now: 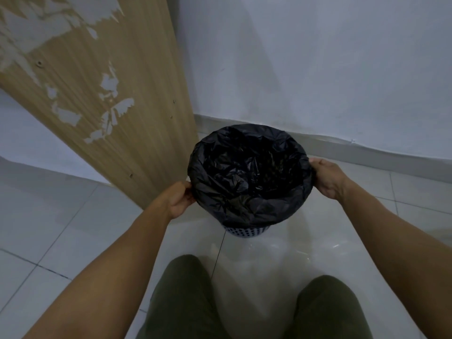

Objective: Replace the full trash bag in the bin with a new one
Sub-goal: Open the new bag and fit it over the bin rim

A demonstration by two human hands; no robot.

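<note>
A black trash bag [247, 174] lines a round bin and is folded down over its rim, hanging low on the outside. Only a strip of the bin [245, 232], pale with dark perforated holes, shows below the bag. The bag's inside is crumpled and dark; I cannot tell what it holds. My left hand [179, 198] grips the bag's folded edge at the bin's left side. My right hand [327, 178] grips the edge at the right side. The bin stands on the tiled floor in front of my knees.
A wooden panel [110, 94] with peeling veneer leans or stands just left of the bin, nearly touching it. A white wall [318, 69] with a skirting strip runs behind. Glossy white floor tiles [281, 253] surround the bin; my knees [186, 289] are at the bottom.
</note>
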